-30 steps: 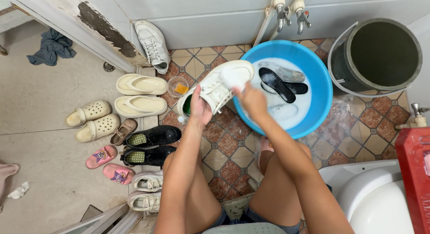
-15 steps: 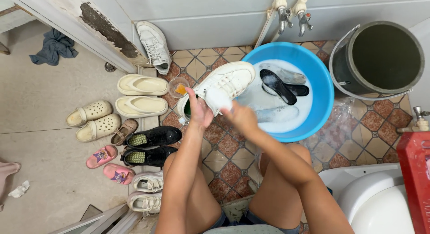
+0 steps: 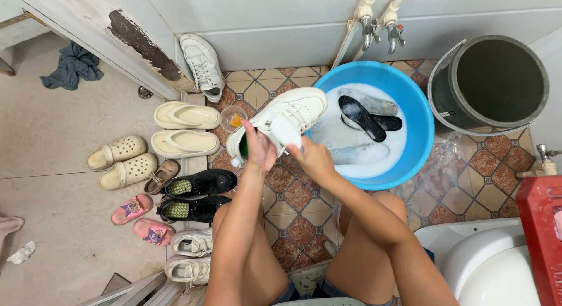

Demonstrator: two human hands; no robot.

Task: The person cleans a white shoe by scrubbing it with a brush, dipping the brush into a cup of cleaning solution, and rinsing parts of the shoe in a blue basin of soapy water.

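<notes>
White sneaker (image 3: 290, 114) in left hand (image 3: 259, 146) – toe over blue basin (image 3: 424, 130) rim

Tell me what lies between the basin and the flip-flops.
In the head view, the white sneaker held by both hands, and a small clear cup on the tiles, lie between the basin and flip-flops.

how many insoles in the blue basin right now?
3 visible in the blue basin: a black insole on top, another dark one beneath it at the right, and a pale one in the suds nearer the person. The foam may hide more.
</notes>
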